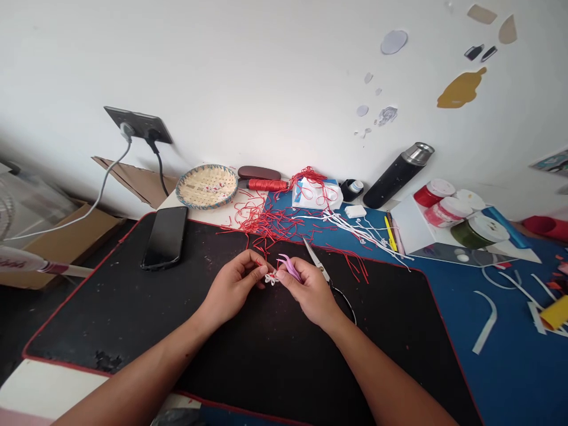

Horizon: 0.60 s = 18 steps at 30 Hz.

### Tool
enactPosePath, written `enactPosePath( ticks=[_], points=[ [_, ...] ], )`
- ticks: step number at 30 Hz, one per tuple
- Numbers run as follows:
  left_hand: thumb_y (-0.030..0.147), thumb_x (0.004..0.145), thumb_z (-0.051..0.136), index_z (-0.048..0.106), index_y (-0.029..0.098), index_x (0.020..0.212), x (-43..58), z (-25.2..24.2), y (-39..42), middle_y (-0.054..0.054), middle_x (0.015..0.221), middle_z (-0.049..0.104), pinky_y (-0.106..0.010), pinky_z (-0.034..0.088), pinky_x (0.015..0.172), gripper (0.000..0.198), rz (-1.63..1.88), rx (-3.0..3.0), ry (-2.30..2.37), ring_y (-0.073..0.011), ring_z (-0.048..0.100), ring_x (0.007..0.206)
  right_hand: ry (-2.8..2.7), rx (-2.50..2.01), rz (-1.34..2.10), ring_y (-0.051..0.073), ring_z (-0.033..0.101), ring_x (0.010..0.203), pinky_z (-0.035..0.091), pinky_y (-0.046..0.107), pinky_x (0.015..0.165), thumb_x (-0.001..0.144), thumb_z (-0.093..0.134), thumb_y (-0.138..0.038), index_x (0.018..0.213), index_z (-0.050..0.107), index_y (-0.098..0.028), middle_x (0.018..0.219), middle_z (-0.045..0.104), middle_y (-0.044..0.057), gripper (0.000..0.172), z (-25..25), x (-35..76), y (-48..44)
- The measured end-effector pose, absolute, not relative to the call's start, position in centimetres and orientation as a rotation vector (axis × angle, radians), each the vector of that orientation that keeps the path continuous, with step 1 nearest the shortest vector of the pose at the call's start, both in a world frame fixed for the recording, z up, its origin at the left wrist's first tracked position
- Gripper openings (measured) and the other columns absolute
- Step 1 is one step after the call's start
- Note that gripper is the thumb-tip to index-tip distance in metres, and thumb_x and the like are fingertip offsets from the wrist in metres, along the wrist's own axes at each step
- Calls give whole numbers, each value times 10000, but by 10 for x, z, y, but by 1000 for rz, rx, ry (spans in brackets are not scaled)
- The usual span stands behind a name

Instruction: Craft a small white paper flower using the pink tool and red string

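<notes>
Between my two hands, above the black mat point(266, 343), is a small knotted piece of white cord point(271, 278) with looped petals and bits of red thread. My left hand point(239, 278) is closed, pinching the knot's left side between thumb and fingers. My right hand point(308, 290) is closed too, its thumb at the knot's right side. Curved purple tweezers point(289, 267) sit in my right hand's fingers, tips pointing up and left. Scissors point(318, 260) lie on the mat behind my right hand, which partly hides them.
A tangle of red cords point(266, 219) and several white cords point(355, 228) lie behind my hands. A phone point(165, 238) rests at the mat's left, near a woven basket point(207, 187). A black thermos point(397, 176) and several jars point(448, 211) stand at the back right.
</notes>
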<state>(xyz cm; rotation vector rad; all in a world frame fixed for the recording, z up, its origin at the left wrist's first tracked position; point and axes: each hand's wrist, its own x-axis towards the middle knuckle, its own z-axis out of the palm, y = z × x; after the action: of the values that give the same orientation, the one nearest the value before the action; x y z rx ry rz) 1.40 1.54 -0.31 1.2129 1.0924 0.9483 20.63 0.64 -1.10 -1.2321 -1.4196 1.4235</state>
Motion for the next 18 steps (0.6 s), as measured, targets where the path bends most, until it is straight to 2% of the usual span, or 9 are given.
enactPosePath(
  ticks=[4, 11, 18],
  points=[
    [408, 929, 688, 630, 197, 865, 13, -7, 15, -27, 830, 683, -306, 538, 676, 228, 948, 1246, 1092, -174, 609, 710, -1397, -1191, 1517, 121, 302, 547, 251, 257, 512, 968, 645, -511, 844, 582, -214, 628, 379, -65, 328, -13, 205, 4],
    [371, 973, 601, 575, 214, 870, 13, -9, 12, 11, 736, 653, -285, 509, 652, 190, 924, 1282, 1128, -163, 617, 649, -1388, -1142, 1578, 120, 305, 537, 264, 249, 507, 975, 630, -540, 876, 580, -220, 617, 359, -72, 339, -17, 204, 1],
    [399, 967, 609, 561, 228, 850, 15, -7, 11, 21, 692, 654, -273, 511, 629, 213, 914, 1285, 1160, -173, 647, 633, -1378, -1148, 1602, 120, 330, 535, 282, 244, 504, 953, 638, -606, 898, 590, -221, 615, 384, -67, 392, -19, 205, 0]
  ],
)
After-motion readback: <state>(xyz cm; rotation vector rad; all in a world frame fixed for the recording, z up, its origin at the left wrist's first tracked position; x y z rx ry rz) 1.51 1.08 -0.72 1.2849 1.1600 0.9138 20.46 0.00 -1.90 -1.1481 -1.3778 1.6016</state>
